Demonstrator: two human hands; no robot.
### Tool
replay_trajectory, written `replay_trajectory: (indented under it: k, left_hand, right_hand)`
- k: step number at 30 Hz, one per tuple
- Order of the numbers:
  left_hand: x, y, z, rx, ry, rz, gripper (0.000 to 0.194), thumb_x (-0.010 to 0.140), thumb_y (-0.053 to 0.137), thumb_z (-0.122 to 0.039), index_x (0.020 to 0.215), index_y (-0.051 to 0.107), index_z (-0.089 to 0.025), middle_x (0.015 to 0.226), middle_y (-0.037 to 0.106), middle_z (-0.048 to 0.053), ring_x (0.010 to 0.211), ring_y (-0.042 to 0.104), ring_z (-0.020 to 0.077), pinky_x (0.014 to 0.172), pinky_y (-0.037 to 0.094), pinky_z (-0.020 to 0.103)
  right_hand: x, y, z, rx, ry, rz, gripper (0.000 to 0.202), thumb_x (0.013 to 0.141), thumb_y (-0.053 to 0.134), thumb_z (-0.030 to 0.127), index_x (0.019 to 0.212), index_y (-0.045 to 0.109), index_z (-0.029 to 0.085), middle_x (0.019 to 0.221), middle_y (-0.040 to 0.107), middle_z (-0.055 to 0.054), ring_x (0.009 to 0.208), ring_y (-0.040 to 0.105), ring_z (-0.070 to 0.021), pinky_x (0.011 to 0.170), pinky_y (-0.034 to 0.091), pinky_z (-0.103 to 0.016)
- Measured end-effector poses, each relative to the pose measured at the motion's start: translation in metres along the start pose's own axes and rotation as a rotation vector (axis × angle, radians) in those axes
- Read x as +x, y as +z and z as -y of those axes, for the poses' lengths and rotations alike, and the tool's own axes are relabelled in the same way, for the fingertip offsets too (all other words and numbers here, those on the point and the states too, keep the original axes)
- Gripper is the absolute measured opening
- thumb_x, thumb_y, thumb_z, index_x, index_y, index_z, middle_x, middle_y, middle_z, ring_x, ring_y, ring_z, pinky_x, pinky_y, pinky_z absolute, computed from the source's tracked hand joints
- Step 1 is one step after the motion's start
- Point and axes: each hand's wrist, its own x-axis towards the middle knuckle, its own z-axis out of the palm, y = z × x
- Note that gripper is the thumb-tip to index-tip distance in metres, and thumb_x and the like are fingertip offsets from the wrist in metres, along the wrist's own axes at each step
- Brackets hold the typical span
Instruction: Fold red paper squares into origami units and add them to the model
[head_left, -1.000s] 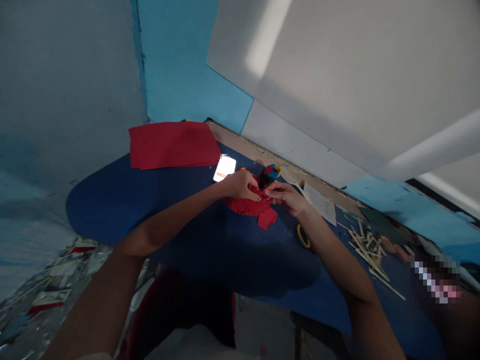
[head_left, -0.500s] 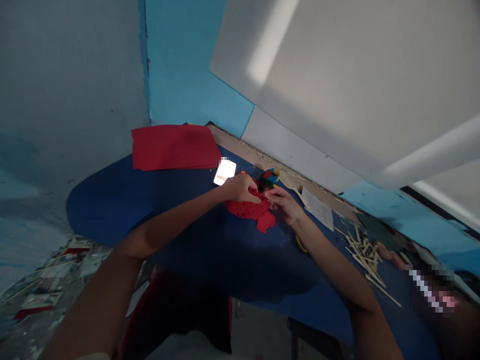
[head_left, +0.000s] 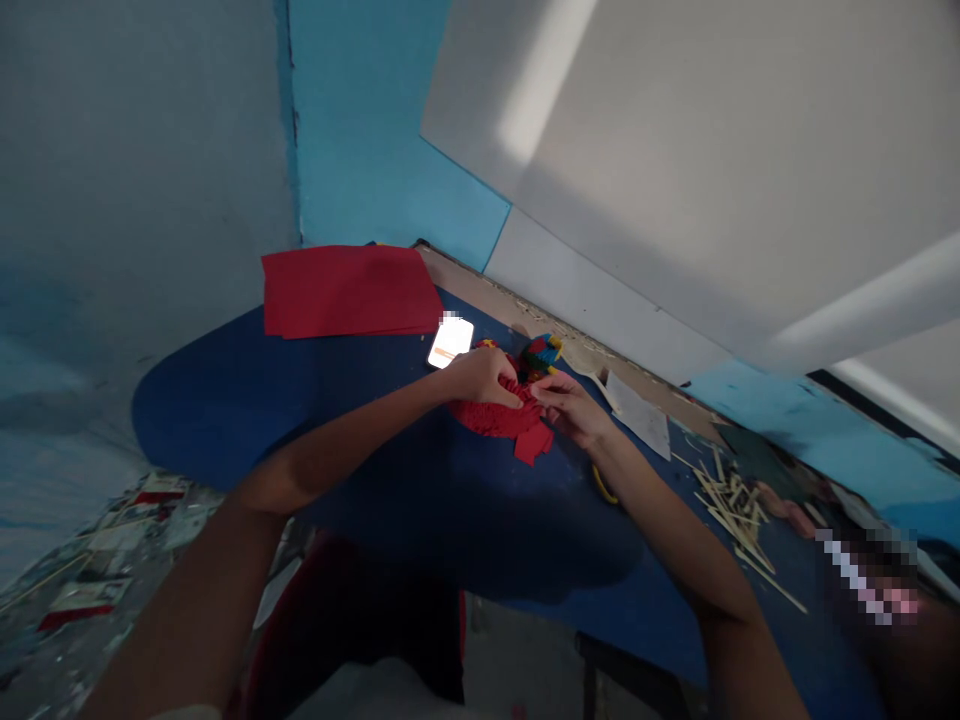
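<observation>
On the blue table lies a red ruffled craft piece (head_left: 484,420), rounded, with rows of small folds; its material is unclear. The fingers of my left hand (head_left: 480,377) are closed on its upper part. From the other side, my right hand (head_left: 571,405) pinches its right edge between thumb and fingertips. Small flat red pieces (head_left: 533,446) lie at its lower right, below my right hand. Just beyond the hands sits a blue, red and yellow object (head_left: 541,352), partly hidden. A phone with a lit screen (head_left: 451,342) lies beside my left hand.
A stack of red sheets (head_left: 349,292) rests at the back left of the table (head_left: 217,390). To the right are a white sheet (head_left: 639,415), a pile of thin sticks (head_left: 735,505) and a yellow loop (head_left: 603,486). A blurred person (head_left: 900,650) is at the far right.
Both hands stay in nearly the same place on the red ruffled piece. The view shifts very slightly; nothing is picked up or let go.
</observation>
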Motion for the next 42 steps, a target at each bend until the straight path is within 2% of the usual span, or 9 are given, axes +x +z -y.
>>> replay_trajectory:
  k: [7,13,17,25,28,32,36,39,42]
  left_hand:
    - [0.000,-0.002,-0.001,0.004,0.002,0.029,0.031,0.064,0.061,-0.041,0.055,0.060,-0.012,0.046,0.037,-0.005,0.048,0.034,0.0072,0.047,0.020,0.023]
    - [0.001,-0.003,0.002,-0.021,0.039,0.061,0.029,0.065,0.061,-0.041,0.057,0.061,-0.012,0.046,0.038,-0.005,0.048,0.034,0.0069,0.047,0.019,0.023]
    - [0.001,-0.003,0.004,-0.023,0.073,0.066,0.030,0.065,0.062,-0.040,0.053,0.058,-0.012,0.045,0.034,-0.006,0.048,0.031,0.0063,0.047,0.018,0.023]
    - [0.000,-0.003,0.002,-0.048,0.089,0.089,0.027,0.065,0.063,-0.036,0.053,0.059,-0.012,0.045,0.036,-0.006,0.048,0.032,0.0063,0.048,0.018,0.023]
    - [-0.001,-0.005,0.000,-0.068,0.070,0.106,0.030,0.065,0.063,-0.036,0.050,0.055,-0.012,0.045,0.034,-0.006,0.047,0.031,0.0060,0.047,0.018,0.023]
    - [-0.002,-0.010,-0.001,-0.136,0.079,0.195,0.031,0.063,0.066,-0.041,0.056,0.058,-0.012,0.048,0.039,-0.006,0.048,0.034,0.0060,0.047,0.020,0.022]
    - [-0.003,-0.014,-0.001,-0.094,0.088,0.282,0.036,0.058,0.070,-0.047,0.066,0.061,-0.012,0.055,0.047,-0.005,0.052,0.038,0.0070,0.048,0.024,0.021]
    - [-0.004,-0.011,-0.005,0.033,0.046,0.267,0.039,0.058,0.069,-0.051,0.064,0.060,-0.013,0.052,0.046,-0.005,0.052,0.040,0.0079,0.048,0.023,0.021]
    - [-0.006,-0.005,-0.010,0.193,-0.058,0.220,0.040,0.057,0.069,-0.052,0.057,0.058,-0.013,0.046,0.040,-0.005,0.048,0.039,0.0087,0.046,0.020,0.023]
  right_hand:
    - [0.006,-0.002,0.014,-0.113,0.044,0.078,0.022,0.047,0.082,0.023,0.060,0.066,0.018,0.058,0.066,0.004,0.051,0.057,-0.0066,0.052,0.043,-0.020]
    - [0.010,-0.003,0.015,-0.190,0.009,0.134,0.024,0.047,0.082,0.029,0.060,0.065,0.019,0.057,0.064,0.004,0.049,0.055,-0.0059,0.050,0.042,-0.020]
    - [0.012,-0.007,0.019,-0.303,-0.019,0.179,0.020,0.050,0.081,0.027,0.061,0.067,0.018,0.056,0.064,0.003,0.048,0.053,-0.0060,0.049,0.040,-0.020]
    - [0.012,0.001,0.035,-0.493,-0.081,0.277,0.015,0.055,0.078,0.027,0.064,0.070,0.019,0.062,0.067,0.001,0.057,0.057,-0.0093,0.059,0.044,-0.023]
    - [0.000,0.006,0.038,-0.638,-0.215,0.293,0.015,0.060,0.075,0.031,0.068,0.071,0.019,0.066,0.068,-0.001,0.061,0.059,-0.0119,0.059,0.044,-0.025]
    - [-0.017,0.010,0.037,-0.903,-0.506,0.197,0.012,0.070,0.069,0.033,0.073,0.071,0.022,0.071,0.069,-0.002,0.062,0.059,-0.0134,0.057,0.042,-0.026]
    - [-0.019,0.011,0.034,-0.878,-0.494,0.175,0.013,0.071,0.067,0.035,0.072,0.070,0.022,0.070,0.068,-0.002,0.063,0.060,-0.0142,0.058,0.043,-0.027]
    - [-0.018,0.010,0.029,-0.812,-0.472,0.184,0.014,0.071,0.067,0.035,0.071,0.069,0.022,0.069,0.067,-0.002,0.061,0.060,-0.0140,0.057,0.044,-0.026]
    - [-0.019,0.011,0.024,-0.772,-0.486,0.189,0.013,0.070,0.068,0.034,0.071,0.069,0.022,0.067,0.067,-0.001,0.059,0.059,-0.0135,0.054,0.043,-0.026]
